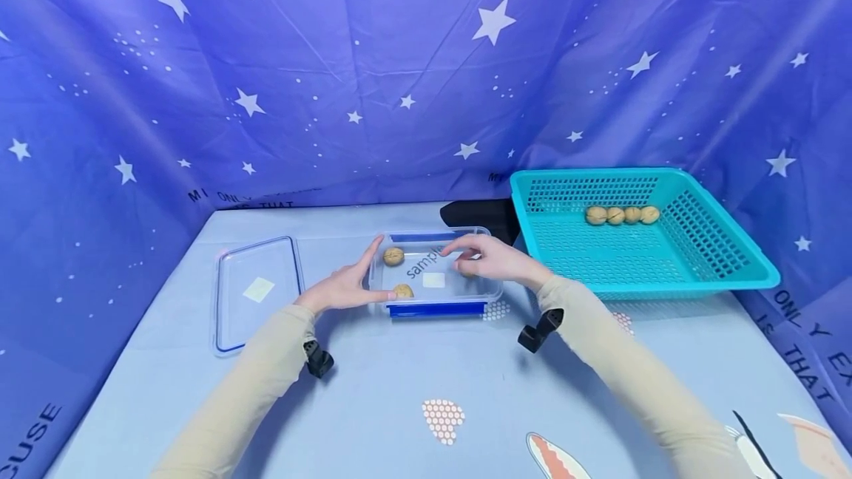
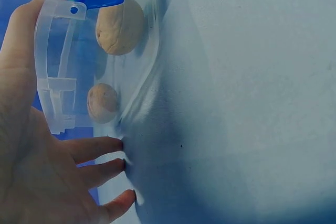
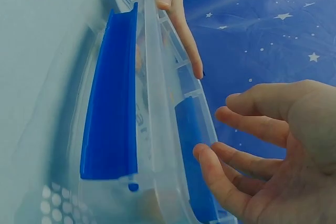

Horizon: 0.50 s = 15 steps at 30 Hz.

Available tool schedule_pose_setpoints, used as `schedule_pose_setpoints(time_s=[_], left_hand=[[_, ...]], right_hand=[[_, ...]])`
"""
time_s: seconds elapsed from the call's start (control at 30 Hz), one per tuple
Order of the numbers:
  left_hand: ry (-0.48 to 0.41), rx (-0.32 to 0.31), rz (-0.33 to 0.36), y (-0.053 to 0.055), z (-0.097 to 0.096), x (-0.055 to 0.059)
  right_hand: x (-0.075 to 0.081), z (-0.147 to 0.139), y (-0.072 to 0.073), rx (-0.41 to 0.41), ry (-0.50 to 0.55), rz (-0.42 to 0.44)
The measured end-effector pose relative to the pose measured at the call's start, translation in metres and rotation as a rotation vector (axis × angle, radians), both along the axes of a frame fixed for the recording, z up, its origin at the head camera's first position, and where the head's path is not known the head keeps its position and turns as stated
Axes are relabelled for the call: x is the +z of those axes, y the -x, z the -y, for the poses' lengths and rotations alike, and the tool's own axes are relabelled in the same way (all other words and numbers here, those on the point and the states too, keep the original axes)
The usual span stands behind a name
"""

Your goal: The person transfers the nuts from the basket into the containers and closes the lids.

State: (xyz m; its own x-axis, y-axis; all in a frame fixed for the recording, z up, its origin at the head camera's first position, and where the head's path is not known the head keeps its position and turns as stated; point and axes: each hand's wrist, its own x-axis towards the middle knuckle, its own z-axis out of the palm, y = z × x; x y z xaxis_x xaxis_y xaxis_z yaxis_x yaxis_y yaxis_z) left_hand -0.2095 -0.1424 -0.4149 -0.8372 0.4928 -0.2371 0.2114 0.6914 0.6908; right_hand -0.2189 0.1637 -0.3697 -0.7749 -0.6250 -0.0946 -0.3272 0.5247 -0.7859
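A clear plastic container [image 1: 434, 300] with blue side clips sits mid-table, open at the top. Two walnuts show at its left end, one at the back [image 1: 393, 256] and one at the front [image 1: 403, 291]. My left hand [image 1: 342, 287] braces this end, thumb along the front rim and index finger stretched toward the back; its other fingers [image 2: 100, 150] are spread beside the wall. My right hand [image 1: 492, 257] hovers over the right end with loosely bent fingers, holding nothing in the right wrist view. Beneath it, a brown shape [image 3: 152, 205] shows blurred through the wall.
A clear lid [image 1: 258, 290] with a blue seal lies left of the container. The turquoise basket [image 1: 639, 287] at the right holds several walnuts [image 1: 622, 215] in a row along its back. Behind the container is a black object [image 1: 479, 214]. A starry curtain [image 1: 373, 80] encloses the table.
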Motion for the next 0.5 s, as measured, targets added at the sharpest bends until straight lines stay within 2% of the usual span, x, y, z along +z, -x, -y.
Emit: schedule_pose_setpoints(time_s=[0.27, 0.5], left_hand=[[0.011, -0.002, -0.010, 0.001, 0.002, -0.002], [0.008, -0.002, -0.010, 0.000, 0.001, 0.000]], right_hand=[[0.009, -0.016, -0.007, 0.022, 0.021, -0.075], [0.022, -0.035, -0.007, -0.026, 0.038, -0.066]])
